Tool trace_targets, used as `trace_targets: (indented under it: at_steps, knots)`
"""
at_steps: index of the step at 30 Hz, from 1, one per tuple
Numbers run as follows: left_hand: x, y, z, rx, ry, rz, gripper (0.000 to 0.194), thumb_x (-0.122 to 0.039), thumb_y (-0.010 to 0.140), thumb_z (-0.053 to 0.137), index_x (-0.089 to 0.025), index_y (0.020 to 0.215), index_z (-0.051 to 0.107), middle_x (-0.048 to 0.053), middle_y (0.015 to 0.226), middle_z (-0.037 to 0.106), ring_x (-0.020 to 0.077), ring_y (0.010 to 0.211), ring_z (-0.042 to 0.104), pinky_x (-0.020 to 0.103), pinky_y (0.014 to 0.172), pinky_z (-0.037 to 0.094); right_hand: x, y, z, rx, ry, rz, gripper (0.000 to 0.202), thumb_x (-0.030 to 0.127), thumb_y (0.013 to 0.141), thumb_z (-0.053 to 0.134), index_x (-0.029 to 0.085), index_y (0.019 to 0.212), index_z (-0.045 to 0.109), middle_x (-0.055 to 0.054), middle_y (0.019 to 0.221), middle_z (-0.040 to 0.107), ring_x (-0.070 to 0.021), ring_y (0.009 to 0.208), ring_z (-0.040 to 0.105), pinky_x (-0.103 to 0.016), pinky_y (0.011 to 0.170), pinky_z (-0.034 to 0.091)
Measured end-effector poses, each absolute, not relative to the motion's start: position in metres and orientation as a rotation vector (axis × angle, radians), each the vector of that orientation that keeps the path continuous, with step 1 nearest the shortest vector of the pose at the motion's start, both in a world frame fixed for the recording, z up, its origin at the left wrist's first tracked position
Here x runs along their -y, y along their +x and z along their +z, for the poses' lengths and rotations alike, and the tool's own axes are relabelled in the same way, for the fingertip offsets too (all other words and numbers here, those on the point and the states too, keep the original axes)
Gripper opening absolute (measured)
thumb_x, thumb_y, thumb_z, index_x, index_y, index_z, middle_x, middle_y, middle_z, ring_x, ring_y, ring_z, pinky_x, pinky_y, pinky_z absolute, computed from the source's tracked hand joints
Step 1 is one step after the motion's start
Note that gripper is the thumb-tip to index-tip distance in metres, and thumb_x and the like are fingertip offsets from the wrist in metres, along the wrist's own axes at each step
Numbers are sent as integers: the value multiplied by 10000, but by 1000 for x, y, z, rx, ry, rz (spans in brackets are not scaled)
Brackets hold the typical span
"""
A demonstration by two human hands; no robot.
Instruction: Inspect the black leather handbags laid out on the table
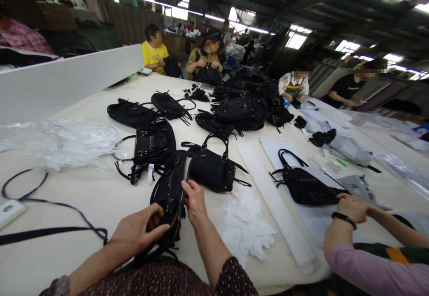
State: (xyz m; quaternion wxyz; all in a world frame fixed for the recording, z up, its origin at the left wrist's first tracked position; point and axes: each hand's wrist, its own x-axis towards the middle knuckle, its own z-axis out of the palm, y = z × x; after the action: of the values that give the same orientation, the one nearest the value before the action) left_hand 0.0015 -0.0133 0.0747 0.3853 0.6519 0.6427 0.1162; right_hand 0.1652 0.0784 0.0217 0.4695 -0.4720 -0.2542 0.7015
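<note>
A black handbag (170,182) with brass-coloured fittings lies on its side at the table's near edge, its zipped opening toward me. My left hand (142,227) is curled at the bag's near left part, with some fingers hidden against the black material. My right hand (193,198) pinches the edge of the opening by the zip, thumb and forefinger together. Pale lining shows just above those fingertips. Touching this bag on the right is another black handbag (211,166) with upright handles. Behind it on the left lies a further black bag (154,139).
White paper cut-outs (248,224) and a long white strip (281,211) lie to the right. A co-worker's hands (351,206) hold a black bag (308,184) there. Clear plastic bags (63,142) and a black cord (73,204) are left. A bag pile (244,104) stands behind.
</note>
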Motion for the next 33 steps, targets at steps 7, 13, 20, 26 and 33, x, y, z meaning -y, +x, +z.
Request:
trace_targets:
  at_steps: [7,13,20,26,33]
  knots:
    - [11,20,74,-1607,1916,210,261,-503,854,448,-250,818,499,-37,753,631,163,688,576,268,627,311,-69,159,20,585,-1133,1754,388,487,631,771,151,761,630,38,618,593,-69,509,506,-182,456,412]
    - [18,-12,54,-1603,1693,382,312,-484,875,406,-224,708,447,-48,655,499,138,652,504,246,631,341,-67,170,15,539,-1103,1694,361,475,656,760,156,769,636,37,604,584,-77,511,504,-195,465,420]
    - [41,-53,41,-1861,1233,784,393,-604,802,488,-221,715,515,-52,648,471,144,685,464,226,635,366,-54,190,-1,547,-1180,1645,345,458,675,755,147,771,642,13,630,597,-81,549,521,-182,465,434]
    - [45,-50,45,-1873,1174,784,395,-609,793,502,-226,700,500,-51,630,465,144,661,449,227,644,381,-47,190,6,522,-1193,1645,353,451,649,773,141,750,638,12,635,591,-76,539,518,-173,445,427]
    - [41,-53,40,-1885,1214,749,418,-633,766,503,-225,681,527,-42,622,533,160,671,510,235,647,427,-48,196,8,550,-1216,1654,355,464,672,751,144,764,626,10,628,581,-73,544,512,-166,455,428]
